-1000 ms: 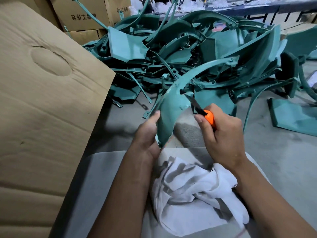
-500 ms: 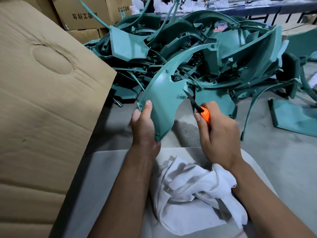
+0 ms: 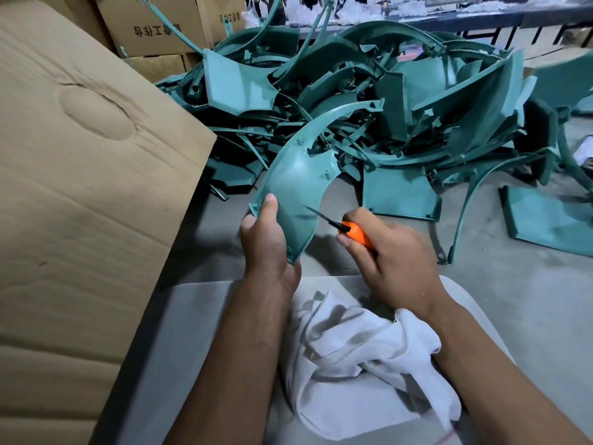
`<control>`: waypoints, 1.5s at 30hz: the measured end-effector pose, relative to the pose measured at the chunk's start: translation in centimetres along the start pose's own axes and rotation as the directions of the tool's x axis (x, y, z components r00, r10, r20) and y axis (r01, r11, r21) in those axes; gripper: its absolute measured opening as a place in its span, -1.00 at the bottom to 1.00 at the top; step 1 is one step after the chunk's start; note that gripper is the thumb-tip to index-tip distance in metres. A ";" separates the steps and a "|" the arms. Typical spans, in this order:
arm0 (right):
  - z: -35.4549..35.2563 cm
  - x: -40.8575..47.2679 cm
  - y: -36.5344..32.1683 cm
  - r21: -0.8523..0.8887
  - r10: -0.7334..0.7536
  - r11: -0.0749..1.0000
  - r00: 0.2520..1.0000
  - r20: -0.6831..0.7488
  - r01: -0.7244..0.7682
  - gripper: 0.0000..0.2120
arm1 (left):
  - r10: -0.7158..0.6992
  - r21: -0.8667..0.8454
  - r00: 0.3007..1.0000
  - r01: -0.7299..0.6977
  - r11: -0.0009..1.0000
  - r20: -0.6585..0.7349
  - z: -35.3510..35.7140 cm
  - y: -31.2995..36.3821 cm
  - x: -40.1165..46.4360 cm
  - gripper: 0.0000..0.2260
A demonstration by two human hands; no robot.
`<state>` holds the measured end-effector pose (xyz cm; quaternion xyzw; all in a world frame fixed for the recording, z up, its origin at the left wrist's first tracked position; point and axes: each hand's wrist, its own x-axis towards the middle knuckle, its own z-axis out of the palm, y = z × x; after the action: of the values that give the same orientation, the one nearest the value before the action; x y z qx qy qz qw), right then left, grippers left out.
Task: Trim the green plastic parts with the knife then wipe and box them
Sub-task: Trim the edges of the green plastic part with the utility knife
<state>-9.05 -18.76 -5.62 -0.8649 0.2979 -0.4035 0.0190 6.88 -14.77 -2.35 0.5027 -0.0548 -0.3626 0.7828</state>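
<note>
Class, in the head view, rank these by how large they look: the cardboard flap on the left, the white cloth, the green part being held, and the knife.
1. Cardboard flap, though nearness to the camera enlarges it.
2. White cloth.
3. Held green part, about the cloth's size, so unsure.
4. Knife, partly hidden in the right hand.

Even indoor light, soft shadows, sharp focus, wide-angle edge bending

Your left is walled by the tall brown cardboard flap (image 3: 83,194). Ahead, the tangled heap of green plastic parts (image 3: 369,101) blocks reach; bare grey floor (image 3: 500,297) lies open on your right.
</note>
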 end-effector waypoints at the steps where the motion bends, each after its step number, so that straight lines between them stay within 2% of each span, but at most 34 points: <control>1: -0.2 0.0 0.0 0.010 -0.016 1.000 0.999 0.042 0.016 -0.71 | 0.011 0.002 1.000 -0.011 1.000 -0.002 -0.1 0.1 0.1 -0.73; 3: -0.5 0.2 0.2 0.091 -0.027 0.996 0.989 0.144 0.014 -0.64 | 0.028 -0.017 1.000 -0.028 0.999 0.000 -0.3 0.4 0.2 -0.73; 5: -0.7 0.2 0.5 0.196 -0.041 0.981 0.980 0.193 0.003 -0.66 | 0.055 -0.021 0.998 -0.055 0.998 -0.014 -0.5 0.5 0.3 -0.76; 8: -0.5 -0.1 0.7 0.303 0.003 0.952 0.992 0.123 -0.041 -0.79 | 0.123 -0.028 0.992 -0.123 0.992 -0.013 -0.6 0.6 0.5 -0.90; 12: 0.2 0.0 0.6 0.131 0.144 0.982 0.989 -0.045 -0.137 -0.75 | 0.155 0.000 0.988 -0.155 0.988 -0.007 -0.7 0.5 0.6 -0.93; 14: 0.3 -0.1 0.8 0.081 0.168 0.983 0.985 -0.026 -0.165 -0.73 | 0.166 0.005 0.986 -0.166 0.986 -0.016 -0.7 0.5 0.6 -0.94; 16: 0.2 -0.1 0.9 0.106 0.122 0.986 0.992 0.041 -0.126 -0.72 | 0.158 -0.018 0.987 -0.158 0.987 -0.021 -0.7 0.6 0.5 -0.91; 20: -0.1 -0.1 0.4 0.196 0.018 0.980 0.992 0.127 -0.043 -0.75 | 0.090 -0.044 0.996 -0.090 0.995 -0.004 -0.6 0.6 0.2 -0.80; 24: -0.5 0.0 0.3 0.339 -0.015 0.939 0.982 0.187 -0.050 -0.78 | -0.072 -0.052 0.997 0.072 0.996 0.010 -0.6 0.7 -0.3 -0.74; 27: -0.5 -0.1 -0.1 0.364 -0.103 0.931 0.965 0.242 0.008 -0.82 | -0.171 -0.119 0.985 0.175 0.977 0.038 -0.4 0.9 -0.6 -0.71; 29: -0.4 -0.2 -0.6 0.420 -0.120 0.907 0.972 0.203 0.025 -0.81 | -0.198 -0.128 0.978 0.205 0.970 0.066 -0.3 0.9 -0.6 -0.69; 31: -0.4 -0.1 -0.9 0.460 -0.069 0.888 0.993 0.095 0.017 -0.80 | -0.215 -0.125 0.974 0.223 0.967 0.073 -0.2 0.9 -0.6 -0.70; 34: -0.2 0.1 -0.8 0.302 0.050 0.953 0.997 -0.060 -0.029 -0.78 | -0.194 -0.204 0.976 0.211 0.956 0.102 -0.1 0.9 -0.6 -0.80; 36: 0.1 0.1 -0.6 0.235 0.120 0.968 0.987 -0.106 -0.092 -0.78 | -0.192 -0.211 0.975 0.211 0.954 0.108 0.0 0.9 -0.7 -0.82; 38: 0.3 0.1 -0.6 0.202 0.130 0.974 0.986 -0.107 -0.106 -0.78 | -0.195 -0.211 0.972 0.220 0.953 0.133 0.0 0.7 -0.7 -0.82; 42: -0.1 0.1 -0.4 0.179 0.064 0.982 0.996 -0.060 -0.052 -0.77 | -0.195 -0.209 0.972 0.219 0.953 0.130 0.0 0.5 -0.7 -0.64; 45: -0.3 0.0 -0.2 0.246 0.001 0.969 1.000 0.019 -0.006 -0.77 | -0.212 -0.205 0.970 0.234 0.950 0.120 -0.2 0.7 -0.5 -0.65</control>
<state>-9.14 -18.50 -5.34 -0.8590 0.2470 -0.4292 0.1297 6.92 -14.17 -1.73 0.3987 0.0048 -0.4765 0.7836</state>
